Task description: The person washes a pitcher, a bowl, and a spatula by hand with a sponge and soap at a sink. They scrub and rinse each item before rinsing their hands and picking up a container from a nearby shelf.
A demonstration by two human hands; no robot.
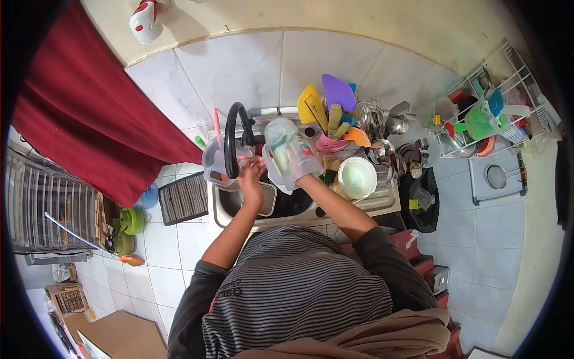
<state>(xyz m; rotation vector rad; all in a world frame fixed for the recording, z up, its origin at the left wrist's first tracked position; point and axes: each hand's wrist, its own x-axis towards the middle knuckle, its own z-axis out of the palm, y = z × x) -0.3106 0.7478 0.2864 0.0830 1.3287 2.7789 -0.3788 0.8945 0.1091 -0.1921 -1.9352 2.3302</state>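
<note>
Over the sink, my right hand reaches into a translucent plastic container with some red printing and carries it tilted. Its fingers show only dimly through the cloudy wall, along with something yellowish-green that I cannot make out. My left hand is beside the black curved faucet, palm partly turned up, its fingers loosely apart and holding nothing visible. Left of it stands a clear plastic tub with a pink-handled item in it. A rectangular translucent container lies in the sink below my left hand.
Right of the sink are a white bucket, a pink holder of spatulas, and several metal utensils. A loaded white wire rack hangs on the right wall. A black bag hangs at the counter's right end.
</note>
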